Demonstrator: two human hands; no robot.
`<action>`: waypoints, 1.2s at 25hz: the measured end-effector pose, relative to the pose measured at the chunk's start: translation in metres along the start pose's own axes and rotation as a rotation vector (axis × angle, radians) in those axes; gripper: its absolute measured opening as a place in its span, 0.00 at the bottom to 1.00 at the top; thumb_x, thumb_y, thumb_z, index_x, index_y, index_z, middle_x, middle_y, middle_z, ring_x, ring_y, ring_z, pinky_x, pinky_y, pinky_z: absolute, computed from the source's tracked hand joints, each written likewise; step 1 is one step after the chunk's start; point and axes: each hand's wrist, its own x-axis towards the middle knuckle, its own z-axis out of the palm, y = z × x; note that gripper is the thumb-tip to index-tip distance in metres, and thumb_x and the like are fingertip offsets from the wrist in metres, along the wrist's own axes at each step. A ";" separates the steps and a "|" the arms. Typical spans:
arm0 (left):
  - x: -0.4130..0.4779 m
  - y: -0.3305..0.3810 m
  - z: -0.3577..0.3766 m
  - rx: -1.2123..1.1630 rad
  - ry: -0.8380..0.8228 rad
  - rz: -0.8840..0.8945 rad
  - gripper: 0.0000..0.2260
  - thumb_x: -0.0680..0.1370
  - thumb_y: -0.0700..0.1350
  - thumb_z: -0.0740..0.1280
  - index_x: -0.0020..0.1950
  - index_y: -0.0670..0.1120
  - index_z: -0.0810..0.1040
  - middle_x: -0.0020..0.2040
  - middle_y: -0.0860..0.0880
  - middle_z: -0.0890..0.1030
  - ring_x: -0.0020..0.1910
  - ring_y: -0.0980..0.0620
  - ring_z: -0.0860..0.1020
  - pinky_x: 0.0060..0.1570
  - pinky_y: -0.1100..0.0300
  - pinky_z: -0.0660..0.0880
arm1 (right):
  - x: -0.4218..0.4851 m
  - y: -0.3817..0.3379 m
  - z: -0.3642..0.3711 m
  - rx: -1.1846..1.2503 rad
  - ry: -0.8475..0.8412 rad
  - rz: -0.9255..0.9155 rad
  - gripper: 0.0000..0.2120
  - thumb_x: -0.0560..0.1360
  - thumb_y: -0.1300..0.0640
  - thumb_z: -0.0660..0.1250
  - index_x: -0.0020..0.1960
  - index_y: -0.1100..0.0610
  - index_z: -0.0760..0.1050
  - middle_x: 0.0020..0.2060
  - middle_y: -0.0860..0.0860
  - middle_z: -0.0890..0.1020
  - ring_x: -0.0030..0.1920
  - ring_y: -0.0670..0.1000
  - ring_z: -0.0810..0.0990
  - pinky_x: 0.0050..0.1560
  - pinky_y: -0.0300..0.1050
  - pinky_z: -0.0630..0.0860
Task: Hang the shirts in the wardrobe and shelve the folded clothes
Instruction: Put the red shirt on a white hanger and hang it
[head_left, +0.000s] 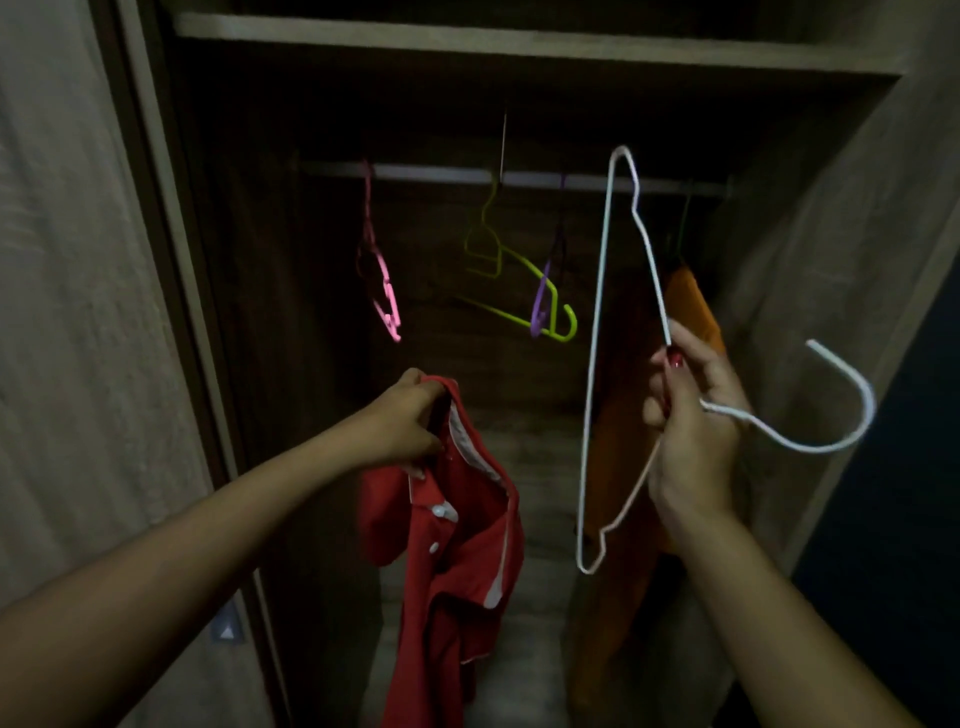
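Note:
My left hand grips the collar of a red polo shirt with white buttons and trim; the shirt hangs down in front of the open wardrobe. My right hand holds a white wire hanger near its neck, turned on end, with its hook pointing right. The two hands are apart, and the hanger does not touch the red shirt. An orange garment hangs on the rail behind my right hand.
Pink, yellow-green and purple hangers hang bare on the rail. A shelf edge runs above it. The wardrobe's left panel and right wall frame the dark opening.

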 end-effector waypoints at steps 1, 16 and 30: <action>0.001 0.000 0.001 0.015 -0.025 -0.003 0.24 0.72 0.33 0.68 0.67 0.41 0.68 0.58 0.48 0.64 0.48 0.55 0.71 0.31 0.69 0.74 | -0.003 -0.015 0.010 0.137 -0.009 0.020 0.14 0.78 0.65 0.59 0.56 0.52 0.77 0.39 0.48 0.77 0.31 0.41 0.70 0.25 0.31 0.64; -0.038 -0.034 -0.042 -0.544 -0.157 -0.026 0.22 0.70 0.28 0.62 0.59 0.47 0.79 0.48 0.44 0.83 0.41 0.51 0.81 0.33 0.62 0.77 | -0.026 0.035 -0.010 -0.294 -0.796 0.273 0.10 0.71 0.58 0.68 0.49 0.51 0.84 0.45 0.49 0.87 0.50 0.45 0.83 0.49 0.34 0.76; -0.028 -0.007 -0.003 0.122 -0.143 0.196 0.26 0.67 0.35 0.66 0.63 0.54 0.77 0.50 0.46 0.84 0.45 0.49 0.83 0.47 0.53 0.80 | -0.028 0.038 0.028 -0.796 -1.106 -0.017 0.06 0.69 0.67 0.69 0.43 0.61 0.84 0.36 0.54 0.85 0.33 0.45 0.80 0.37 0.37 0.75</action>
